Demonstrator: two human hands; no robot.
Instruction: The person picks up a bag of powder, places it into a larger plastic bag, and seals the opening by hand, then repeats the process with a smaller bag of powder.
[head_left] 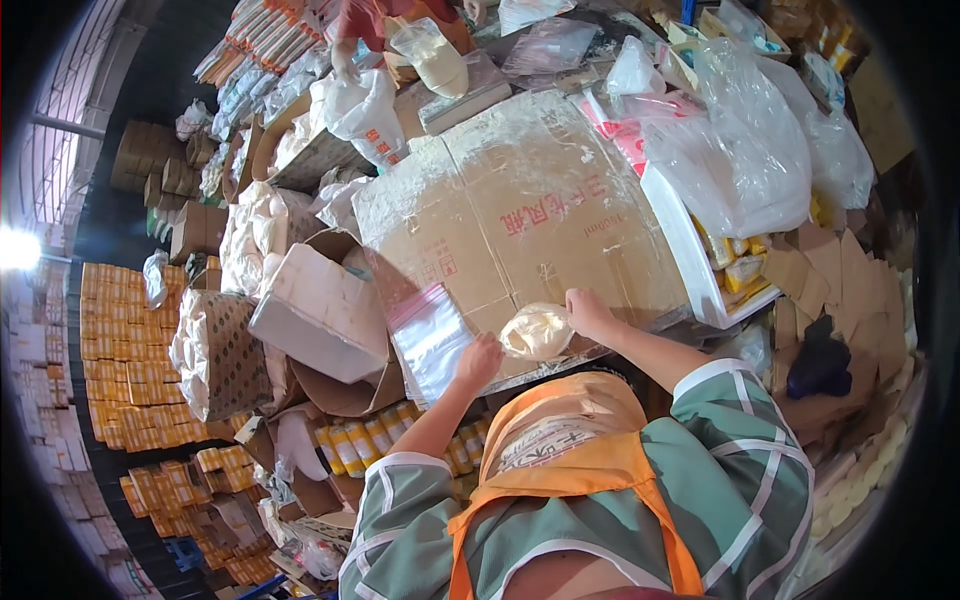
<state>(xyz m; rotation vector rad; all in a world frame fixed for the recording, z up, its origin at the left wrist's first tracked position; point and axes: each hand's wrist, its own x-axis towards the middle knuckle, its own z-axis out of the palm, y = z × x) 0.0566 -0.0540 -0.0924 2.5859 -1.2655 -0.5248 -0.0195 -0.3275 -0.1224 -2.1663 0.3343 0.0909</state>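
Observation:
A small clear plastic bag of cream-coloured powder (537, 334) lies near the front edge of a flattened cardboard sheet (540, 215) dusted with white powder. My left hand (480, 360) is closed at the bag's left side, fingers pinched together. At its upper right side my right hand (592, 314) is also closed, seemingly on the bag's edge. The bag's thin film between the hands is hard to make out. Beside my left hand lies a stack of flat clear zip bags (432, 340) with a pinkish strip along the top.
Across the cardboard, a co-worker in red (365, 25) is near an upright bag of pale powder (432, 58). A white foam box (325, 310) stands at the left. On the right are a white tray of yellow packets (695, 250) and large clear plastic bags (745, 150).

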